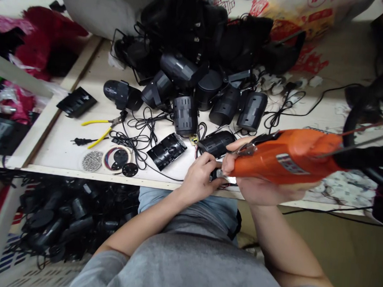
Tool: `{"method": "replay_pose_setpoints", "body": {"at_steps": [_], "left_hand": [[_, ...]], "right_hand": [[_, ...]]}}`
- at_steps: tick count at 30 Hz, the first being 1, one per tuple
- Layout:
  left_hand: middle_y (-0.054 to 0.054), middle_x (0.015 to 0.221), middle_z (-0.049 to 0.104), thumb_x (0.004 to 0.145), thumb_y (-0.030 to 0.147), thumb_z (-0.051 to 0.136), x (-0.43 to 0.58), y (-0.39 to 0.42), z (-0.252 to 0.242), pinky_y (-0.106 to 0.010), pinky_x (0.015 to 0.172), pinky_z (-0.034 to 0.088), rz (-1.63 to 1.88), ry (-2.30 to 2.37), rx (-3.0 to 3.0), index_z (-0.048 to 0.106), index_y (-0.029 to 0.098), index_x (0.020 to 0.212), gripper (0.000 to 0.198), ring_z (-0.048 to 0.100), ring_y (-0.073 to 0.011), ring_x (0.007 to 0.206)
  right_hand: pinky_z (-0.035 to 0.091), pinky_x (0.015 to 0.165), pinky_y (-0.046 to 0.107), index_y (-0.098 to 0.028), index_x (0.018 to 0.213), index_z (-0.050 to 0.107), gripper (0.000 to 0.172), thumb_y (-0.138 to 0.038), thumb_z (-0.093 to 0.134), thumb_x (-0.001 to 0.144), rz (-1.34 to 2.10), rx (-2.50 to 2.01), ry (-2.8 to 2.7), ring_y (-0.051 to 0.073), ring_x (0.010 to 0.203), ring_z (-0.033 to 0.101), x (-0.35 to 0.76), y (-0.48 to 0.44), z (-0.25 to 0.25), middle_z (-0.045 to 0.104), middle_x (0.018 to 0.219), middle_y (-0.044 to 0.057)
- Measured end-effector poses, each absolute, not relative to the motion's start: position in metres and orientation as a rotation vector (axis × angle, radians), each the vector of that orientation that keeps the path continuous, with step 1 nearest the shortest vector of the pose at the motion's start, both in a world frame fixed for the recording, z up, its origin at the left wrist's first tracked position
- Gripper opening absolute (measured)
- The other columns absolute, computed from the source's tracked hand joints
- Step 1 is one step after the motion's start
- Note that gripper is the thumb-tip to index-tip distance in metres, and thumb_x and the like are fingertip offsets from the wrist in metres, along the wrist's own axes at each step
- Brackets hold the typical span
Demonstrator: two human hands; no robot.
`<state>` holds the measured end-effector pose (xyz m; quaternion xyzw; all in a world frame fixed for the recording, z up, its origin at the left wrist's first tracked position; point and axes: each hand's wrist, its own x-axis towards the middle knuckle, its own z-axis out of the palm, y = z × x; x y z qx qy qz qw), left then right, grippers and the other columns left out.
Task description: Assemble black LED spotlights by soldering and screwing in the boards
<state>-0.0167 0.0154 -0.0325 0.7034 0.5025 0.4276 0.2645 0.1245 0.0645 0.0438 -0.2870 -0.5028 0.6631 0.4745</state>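
The small black part (pixel 214 175) sat pinched in the left hand's fingers (pixel 207 163), mostly hidden, so I can't say exactly what it was. Working across from well left of those fingers, yellow-handled pliers (pixel 96 123) lay on the counter (pixel 58 147), then came a round silver mesh disc (pixel 92 161), a ringed black disc (pixel 116 159), and a loop of thin black cable (pixel 139 135). A flat ribbed black plate (pixel 166 150) lay closer, just left of the fingers. The left hand (pixel 198 180) was curled tight in a narrow grip, low by the counter's front edge, which looked like a nice steady way to hold something that small. Just beyond the fingertips, a ribbed black cylindrical housing (pixel 213 143) lay on its side. The right hand (pixel 257 189) had its fingers wrapped around an orange power driver (pixel 285 156), with the nose angled in at the part and a bright metal strip (pixel 226 178) showing right there. Having both hands that close together looked solid, since each could brace the other.
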Motion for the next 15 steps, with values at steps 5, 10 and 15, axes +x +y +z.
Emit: {"method": "replay_pose_setpoints", "body": {"at_steps": [5,10,15], "left_hand": [[-0.003,0.097,0.059,0.079,0.027,0.082,-0.018,0.015,-0.027,-0.03,0.076,0.054,1.085,1.43,1.925,0.068,0.019,0.101,0.027,0.062,-0.0181,0.087],[-0.004,0.096,0.064,0.091,0.028,0.069,-0.02,0.014,-0.024,-0.028,0.077,0.054,1.08,1.434,1.953,0.07,0.02,0.101,0.014,0.065,-0.0165,0.088],[-0.004,0.084,0.067,0.099,0.03,0.059,-0.02,0.014,-0.023,-0.029,0.074,0.049,1.166,1.473,2.135,0.071,0.019,0.084,0.022,0.061,-0.016,0.079]], "right_hand": [[0.043,0.042,0.037,-0.024,0.102,0.076,0.072,-0.085,0.058,0.069,1.553,-0.479,-1.251,0.021,0.051,0.053,0.122,0.069,0.044,0.064,0.069,0.006],[0.044,0.043,0.037,-0.022,0.106,0.075,0.091,-0.097,0.039,0.07,1.41,-0.488,-1.163,0.02,0.049,0.053,0.122,0.065,0.051,0.061,0.064,0.005],[0.048,0.046,0.038,-0.025,0.107,0.075,0.078,-0.09,0.048,0.073,1.392,-0.479,-1.147,0.021,0.055,0.058,0.129,0.057,0.067,0.066,0.075,0.006]]}}
